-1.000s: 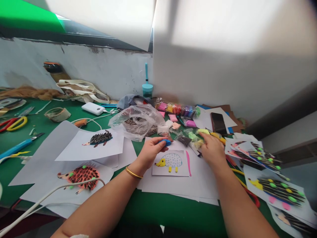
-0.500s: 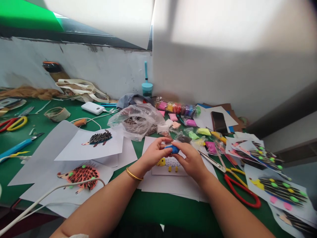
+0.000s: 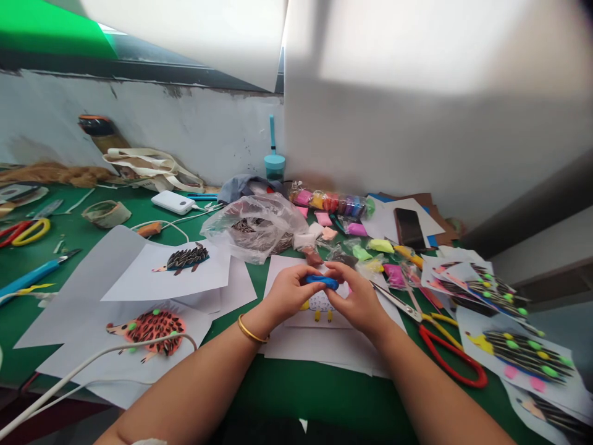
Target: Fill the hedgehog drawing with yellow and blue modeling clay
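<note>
Between my two hands is a lump of blue modelling clay (image 3: 323,282), stretched sideways. My left hand (image 3: 291,292) pinches its left end between thumb and fingers, and a gold bangle (image 3: 252,329) circles that wrist. The right end is in the fingers of my right hand (image 3: 354,296). Below the clay lies a white sheet with a clay animal (image 3: 320,303) on it: a pale speckled body and yellow legs. My left hand partly hides its yellow head. More white paper (image 3: 319,352) is stacked underneath.
Large scissors (image 3: 430,334) with red and yellow handles lie to the right. Beyond my hands are a plastic bag of sunflower seeds (image 3: 259,228) and several clay packets (image 3: 356,228). Seed hedgehog pictures (image 3: 155,330) lie on both sides. A white cable (image 3: 106,350) crosses the left papers.
The blue clay has become longer and flatter between my fingers. My hands have drawn slightly apart, and the left one now covers more of the animal's yellow head.
</note>
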### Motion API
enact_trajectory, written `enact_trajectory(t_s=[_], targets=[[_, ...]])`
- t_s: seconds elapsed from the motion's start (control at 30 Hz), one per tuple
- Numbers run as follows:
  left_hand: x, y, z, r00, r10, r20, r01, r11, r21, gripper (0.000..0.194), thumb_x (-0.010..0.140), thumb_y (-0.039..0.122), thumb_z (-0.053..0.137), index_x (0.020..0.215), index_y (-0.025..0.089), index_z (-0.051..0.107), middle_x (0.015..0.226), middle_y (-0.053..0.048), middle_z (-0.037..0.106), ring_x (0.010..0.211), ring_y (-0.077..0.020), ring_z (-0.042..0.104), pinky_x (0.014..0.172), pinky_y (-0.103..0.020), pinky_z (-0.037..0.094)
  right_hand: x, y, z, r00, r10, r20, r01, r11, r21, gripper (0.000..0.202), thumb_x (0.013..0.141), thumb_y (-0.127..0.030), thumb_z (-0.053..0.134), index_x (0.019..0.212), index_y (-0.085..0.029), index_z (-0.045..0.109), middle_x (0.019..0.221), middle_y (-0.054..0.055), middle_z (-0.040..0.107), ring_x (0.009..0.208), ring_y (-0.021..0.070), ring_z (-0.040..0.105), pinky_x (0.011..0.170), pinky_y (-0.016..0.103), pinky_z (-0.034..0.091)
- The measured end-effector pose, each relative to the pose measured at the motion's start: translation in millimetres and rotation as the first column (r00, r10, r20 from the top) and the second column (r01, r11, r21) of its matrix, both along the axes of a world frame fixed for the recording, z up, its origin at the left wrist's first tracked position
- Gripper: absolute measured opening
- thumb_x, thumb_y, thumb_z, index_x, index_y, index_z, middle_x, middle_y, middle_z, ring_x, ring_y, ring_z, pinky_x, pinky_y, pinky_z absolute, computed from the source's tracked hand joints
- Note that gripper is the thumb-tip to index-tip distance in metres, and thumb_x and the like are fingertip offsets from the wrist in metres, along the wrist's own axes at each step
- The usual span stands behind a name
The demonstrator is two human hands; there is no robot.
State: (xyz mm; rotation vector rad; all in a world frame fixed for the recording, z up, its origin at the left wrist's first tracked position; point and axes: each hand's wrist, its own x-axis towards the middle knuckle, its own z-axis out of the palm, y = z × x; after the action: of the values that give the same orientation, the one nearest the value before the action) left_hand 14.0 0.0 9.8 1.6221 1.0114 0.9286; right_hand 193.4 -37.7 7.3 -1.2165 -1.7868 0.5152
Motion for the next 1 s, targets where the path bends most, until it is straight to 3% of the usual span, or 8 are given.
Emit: enact_trajectory(t_s=[0.1,0.23,0.33,0.47,0.7,0.83,0.9,1.0], targets=[[-1,1,0.2,0.999,0.025,-0.04,-0.022,0.998,0.066,0.018,0.075,0.032,0.074,0.088,0.02,0.074,0.082,-0.003,0.071,0.073,-0.0174,0.061,0.069,-0.028,0.046,2,0,1.2,0.999,0.049,-0.012,-0.049,0.998,-0.048,0.046,0.081,-0.022,0.064,0.126,-0.025,0.058,0.112,0.006,0.071,0.093,0.0212,0.067,0.076,0.035,0.055],[-1,1,-2.1,0.997,0.046,-0.056,-0.036,0.988,0.153,0.018,0.077,0.026,0.072,0.093,0.02,0.072,0.09,-0.005,0.072,0.077,-0.0174,0.062,0.073,-0.029,0.048,5,3,-0.3,0.994,0.104,-0.038,-0.107,0.99,-0.094,0.036,0.086,-0.03,0.063,0.122,-0.024,0.063,0.118,0.007,0.069,0.095,0.0208,0.066,0.078,0.034,0.055],[-1,-1,-2.3,0.999,0.003,-0.036,0.003,0.983,0.186,0.025,0.079,0.026,0.07,0.103,0.02,0.07,0.1,-0.006,0.071,0.08,-0.0167,0.062,0.076,-0.028,0.049,5,5,-3.9,0.992,0.044,-0.114,-0.056,0.993,-0.104,0.027,0.09,-0.033,0.061,0.113,-0.023,0.067,0.113,0.008,0.07,0.099,0.0224,0.067,0.082,0.036,0.055],[-1,-2,-0.9,0.999,-0.045,0.022,0.042,0.992,0.119,0.046,0.082,0.029,0.068,0.126,0.022,0.06,0.115,-0.008,0.069,0.087,-0.0173,0.064,0.079,-0.03,0.051,5,7,-7.4,0.987,-0.063,-0.148,0.049,0.994,-0.095,0.022,0.087,-0.033,0.064,0.105,-0.022,0.069,0.103,0.007,0.072,0.091,0.0223,0.068,0.078,0.037,0.056],[-1,0,-3.0,0.997,0.006,-0.079,0.01,0.98,0.198,0.028,0.079,0.034,0.074,0.105,0.023,0.073,0.099,-0.006,0.074,0.08,-0.0184,0.064,0.073,-0.029,0.05,0,4,-9.0,0.986,-0.031,-0.161,0.011,0.993,-0.122,0.019,0.086,-0.033,0.065,0.101,-0.022,0.069,0.098,0.006,0.072,0.088,0.0224,0.068,0.077,0.037,0.056],[-2,1,-7.2,0.992,0.077,-0.095,-0.043,0.945,0.323,0.016,0.08,0.027,0.073,0.095,0.021,0.073,0.09,-0.005,0.073,0.081,-0.0187,0.064,0.075,-0.031,0.05,-2,4,-10.1,0.949,0.0,-0.315,-0.081,0.966,-0.245,0.023,0.087,-0.036,0.065,0.106,-0.023,0.063,0.098,0.005,0.071,0.088,0.0211,0.068,0.08,0.038,0.055],[-2,2,-7.8,0.993,0.081,-0.089,-0.043,0.931,0.363,0.015,0.082,0.023,0.07,0.096,0.02,0.072,0.091,-0.005,0.072,0.082,-0.0183,0.064,0.075,-0.03,0.051,-2,5,-10.6,0.908,0.006,-0.419,-0.138,0.948,-0.287,0.025,0.085,-0.038,0.067,0.104,-0.023,0.06,0.092,0.003,0.069,0.084,0.0195,0.068,0.078,0.036,0.056],[-3,1,-7.0,0.997,0.023,-0.079,0.012,0.907,0.42,0.032,0.081,0.024,0.072,0.113,0.022,0.067,0.108,-0.007,0.07,0.096,-0.0198,0.064,0.082,-0.032,0.053,-2,7,-11.8,0.873,0.0,-0.488,-0.171,0.937,-0.304,0.025,0.084,-0.04,0.069,0.098,-0.023,0.06,0.093,0.002,0.068,0.086,0.0189,0.066,0.079,0.035,0.054]])
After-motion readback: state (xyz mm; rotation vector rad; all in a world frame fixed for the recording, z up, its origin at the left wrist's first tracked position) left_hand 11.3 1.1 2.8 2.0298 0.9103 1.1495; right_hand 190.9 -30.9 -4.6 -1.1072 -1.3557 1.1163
